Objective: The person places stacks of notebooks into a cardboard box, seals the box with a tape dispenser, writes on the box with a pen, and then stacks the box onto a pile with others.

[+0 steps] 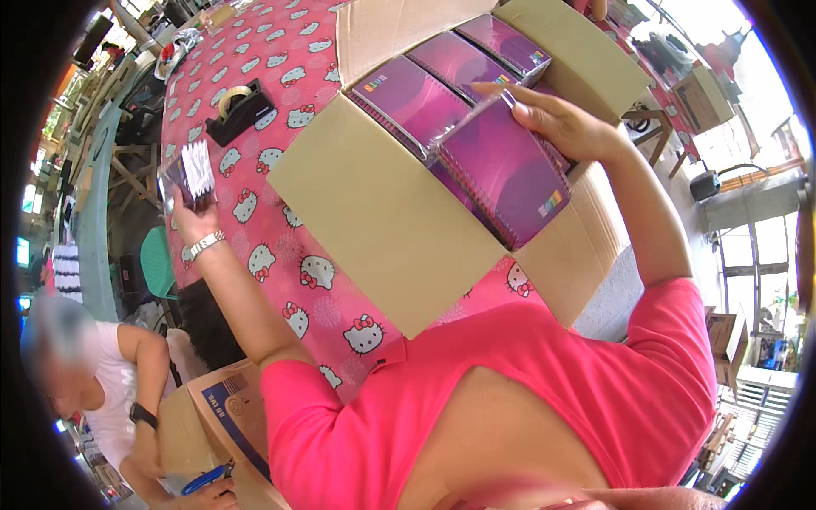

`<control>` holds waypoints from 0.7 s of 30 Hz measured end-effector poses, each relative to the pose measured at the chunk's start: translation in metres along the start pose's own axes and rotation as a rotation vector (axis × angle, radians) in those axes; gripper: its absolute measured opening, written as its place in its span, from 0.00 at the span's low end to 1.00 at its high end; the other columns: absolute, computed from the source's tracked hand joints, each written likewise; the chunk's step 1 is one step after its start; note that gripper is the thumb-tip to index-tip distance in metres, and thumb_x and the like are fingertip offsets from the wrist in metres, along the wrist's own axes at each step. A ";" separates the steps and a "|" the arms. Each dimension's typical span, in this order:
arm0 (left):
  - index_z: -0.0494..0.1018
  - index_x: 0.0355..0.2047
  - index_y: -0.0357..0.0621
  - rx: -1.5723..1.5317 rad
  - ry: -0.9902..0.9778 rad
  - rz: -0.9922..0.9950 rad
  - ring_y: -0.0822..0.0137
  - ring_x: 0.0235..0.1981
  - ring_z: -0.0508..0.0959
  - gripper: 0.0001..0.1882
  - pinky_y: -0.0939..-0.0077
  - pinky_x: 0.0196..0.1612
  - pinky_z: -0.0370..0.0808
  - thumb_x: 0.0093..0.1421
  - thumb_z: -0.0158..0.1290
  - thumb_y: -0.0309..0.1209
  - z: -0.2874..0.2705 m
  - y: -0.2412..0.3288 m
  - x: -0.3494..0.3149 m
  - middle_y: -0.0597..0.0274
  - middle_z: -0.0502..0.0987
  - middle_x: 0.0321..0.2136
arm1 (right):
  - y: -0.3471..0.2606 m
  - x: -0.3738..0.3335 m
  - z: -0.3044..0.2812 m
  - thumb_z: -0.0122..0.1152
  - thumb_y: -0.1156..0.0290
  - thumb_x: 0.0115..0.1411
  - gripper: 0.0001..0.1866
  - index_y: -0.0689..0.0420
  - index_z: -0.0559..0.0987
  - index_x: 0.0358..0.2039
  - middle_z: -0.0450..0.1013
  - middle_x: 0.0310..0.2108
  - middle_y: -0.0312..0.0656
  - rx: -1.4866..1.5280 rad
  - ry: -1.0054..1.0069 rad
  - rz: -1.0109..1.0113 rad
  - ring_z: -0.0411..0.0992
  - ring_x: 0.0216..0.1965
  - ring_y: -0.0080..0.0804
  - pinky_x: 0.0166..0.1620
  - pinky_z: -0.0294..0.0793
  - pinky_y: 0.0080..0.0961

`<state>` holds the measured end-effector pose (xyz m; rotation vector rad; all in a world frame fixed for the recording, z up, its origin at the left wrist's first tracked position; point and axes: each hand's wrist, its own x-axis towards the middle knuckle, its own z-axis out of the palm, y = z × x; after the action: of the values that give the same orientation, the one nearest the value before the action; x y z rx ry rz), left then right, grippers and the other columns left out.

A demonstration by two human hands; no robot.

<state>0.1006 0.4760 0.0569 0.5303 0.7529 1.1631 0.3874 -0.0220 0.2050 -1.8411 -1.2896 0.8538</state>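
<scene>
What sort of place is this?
Probably a workshop or small packing area: an open cardboard box full of purple notebooks, a tape dispenser on the table, and another person beside a second carton.

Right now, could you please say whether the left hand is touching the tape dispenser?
Apart: the head view shows pink tablecloth between the left hand and tape dispenser.

Left hand (195, 220) outstretched, curled; right hand (568, 125) extended forward, gripping.
</scene>
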 end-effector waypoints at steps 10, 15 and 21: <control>0.67 0.49 0.37 0.058 -0.675 0.167 0.68 0.38 0.76 0.22 0.70 0.43 0.72 0.58 0.56 0.36 0.132 -0.010 -0.259 0.58 0.75 0.40 | -0.048 -0.009 0.029 0.48 0.44 0.60 0.38 0.42 0.48 0.66 0.72 0.22 0.54 -0.683 0.455 0.194 0.74 0.27 0.44 0.34 0.72 0.38; 0.64 0.52 0.37 0.716 -1.146 0.374 0.71 0.37 0.74 0.27 0.74 0.42 0.71 0.57 0.57 0.39 0.160 -0.044 -0.314 0.61 0.74 0.38 | -0.086 0.001 0.023 0.68 0.67 0.49 0.50 0.56 0.45 0.65 0.62 0.55 0.53 0.144 0.804 -0.450 0.69 0.48 0.38 0.47 0.71 0.32; 0.63 0.56 0.34 0.634 -0.793 0.403 0.68 0.49 0.71 0.33 0.73 0.52 0.65 0.56 0.57 0.43 0.156 -0.049 -0.151 0.56 0.69 0.51 | -0.009 -0.045 -0.040 0.64 0.68 0.53 0.29 0.60 0.63 0.52 0.72 0.42 0.49 0.215 0.723 -0.012 0.74 0.40 0.32 0.40 0.77 0.26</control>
<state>0.2189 0.3187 0.1608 1.6185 0.2994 0.9318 0.4039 -0.0706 0.2383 -1.7240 -0.7158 0.2472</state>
